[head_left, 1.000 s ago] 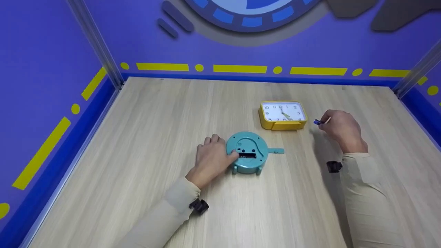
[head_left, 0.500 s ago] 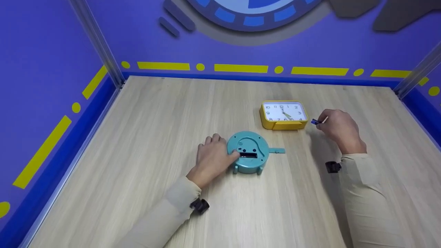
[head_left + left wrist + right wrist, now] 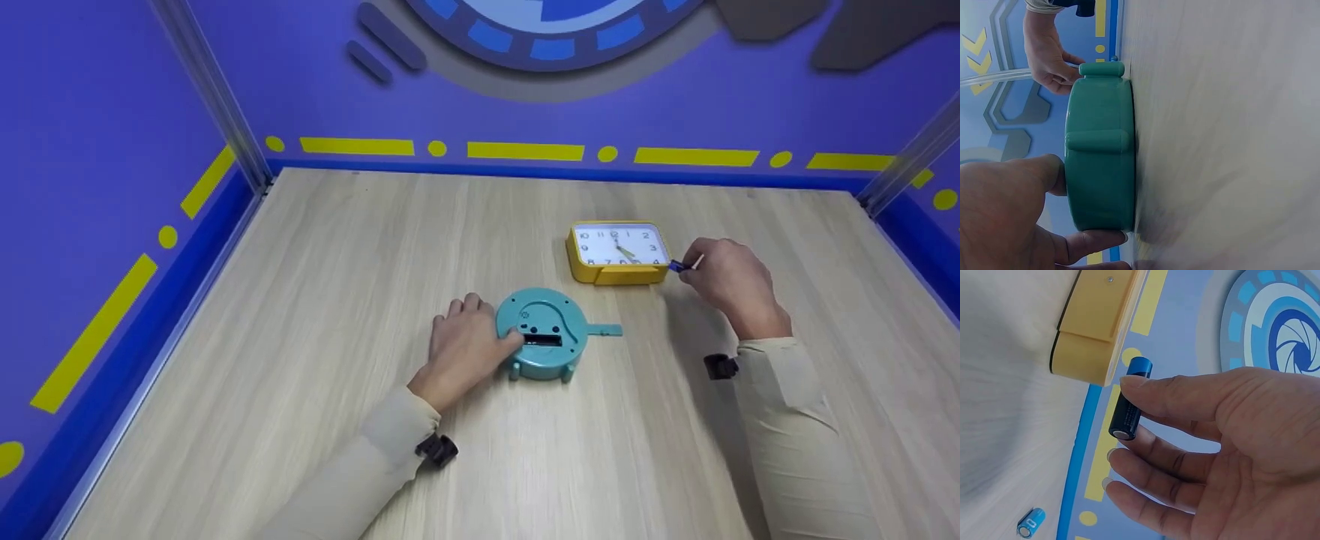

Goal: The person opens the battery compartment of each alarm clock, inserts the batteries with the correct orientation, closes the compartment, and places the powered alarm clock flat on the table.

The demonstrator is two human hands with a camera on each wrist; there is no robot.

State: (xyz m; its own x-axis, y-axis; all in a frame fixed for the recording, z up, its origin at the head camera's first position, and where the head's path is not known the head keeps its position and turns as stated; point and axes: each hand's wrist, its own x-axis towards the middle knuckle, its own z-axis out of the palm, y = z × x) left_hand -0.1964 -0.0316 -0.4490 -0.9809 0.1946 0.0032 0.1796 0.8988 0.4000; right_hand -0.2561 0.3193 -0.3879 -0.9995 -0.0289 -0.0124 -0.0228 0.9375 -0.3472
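Face down on the table lies a round teal alarm clock, its battery slot uncovered and facing up; the slot looks dark inside. My left hand grips the clock's left side, thumb on the back near the slot and fingers against the side wall, as the left wrist view shows. My right hand pinches a dark battery with a blue end between thumb and fingers, above the table. In the head view that hand is right of a yellow clock.
A narrow teal strip, like a battery cover, lies at the teal clock's right edge. A second, blue battery lies on the table in the right wrist view. Blue panels edge the wooden table at back and sides.
My right hand has moved a little left with the battery, closer to the yellow clock in the head view. The left hand and teal clock have stayed in place.
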